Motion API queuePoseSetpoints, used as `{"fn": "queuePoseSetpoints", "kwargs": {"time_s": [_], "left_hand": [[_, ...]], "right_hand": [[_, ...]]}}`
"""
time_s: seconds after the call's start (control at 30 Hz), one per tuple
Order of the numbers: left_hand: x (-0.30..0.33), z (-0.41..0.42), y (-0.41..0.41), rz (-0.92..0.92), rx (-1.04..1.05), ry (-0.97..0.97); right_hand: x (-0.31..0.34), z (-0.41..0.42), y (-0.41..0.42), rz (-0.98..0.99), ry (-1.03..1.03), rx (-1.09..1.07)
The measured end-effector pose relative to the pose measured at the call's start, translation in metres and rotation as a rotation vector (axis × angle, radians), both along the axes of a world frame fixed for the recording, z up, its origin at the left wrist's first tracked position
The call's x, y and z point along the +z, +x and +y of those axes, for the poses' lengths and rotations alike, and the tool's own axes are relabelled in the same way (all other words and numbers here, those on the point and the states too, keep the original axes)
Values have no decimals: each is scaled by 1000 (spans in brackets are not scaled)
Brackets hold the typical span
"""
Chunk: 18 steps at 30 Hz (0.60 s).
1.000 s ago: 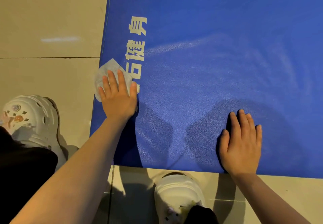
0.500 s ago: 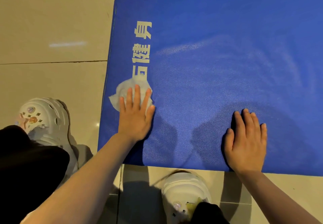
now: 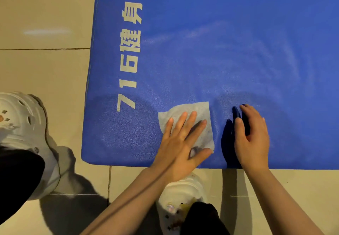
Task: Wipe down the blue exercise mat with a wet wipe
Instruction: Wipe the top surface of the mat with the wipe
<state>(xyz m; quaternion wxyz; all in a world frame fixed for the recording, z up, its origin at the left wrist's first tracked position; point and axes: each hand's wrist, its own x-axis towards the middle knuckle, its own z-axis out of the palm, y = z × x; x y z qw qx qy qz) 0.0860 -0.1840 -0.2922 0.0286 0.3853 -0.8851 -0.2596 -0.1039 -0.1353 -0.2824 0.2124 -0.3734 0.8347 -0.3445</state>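
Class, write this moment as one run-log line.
left hand: flat, presses wet wipe | right hand: tilted on edge, holds nothing | blue mat: near edge being wiped

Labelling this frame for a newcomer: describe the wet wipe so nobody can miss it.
Find the blue mat on the tan tiled floor and follow its near edge. Just right of the white "716" print, the left hand presses the wet wipe flat; it is the only pale, crumpled sheet on the mat.

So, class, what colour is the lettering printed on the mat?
Pale cream lettering on the blue mat, head view.
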Motion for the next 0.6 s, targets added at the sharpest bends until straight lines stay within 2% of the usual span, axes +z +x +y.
{"fn": "queuePoseSetpoints", "kwargs": {"time_s": [0.07,0.17,0.23,0.27,0.33,0.4,0.47,0.6], "left_hand": [[11,-5,13,146,127,25],[17,-12,47,217,336,-54],[10,-20,73,110,479,-108],[5,-25,83,21,542,-129],[-6,-31,93,-140,614,-180],[-13,-31,94,-202,618,-246],[-14,-30,92,-186,619,-278],[-14,-30,93,-176,637,-310]], "right_hand": [[10,-4,7,72,-24,51],[13,-17,43,155,-116,353],[4,-29,81,92,-138,537],[-5,-33,98,144,-121,622],[-22,-40,118,438,-40,779],[-34,-47,107,574,1,879],[-38,-52,70,555,6,785],[-32,-33,-51,481,273,252]]}}
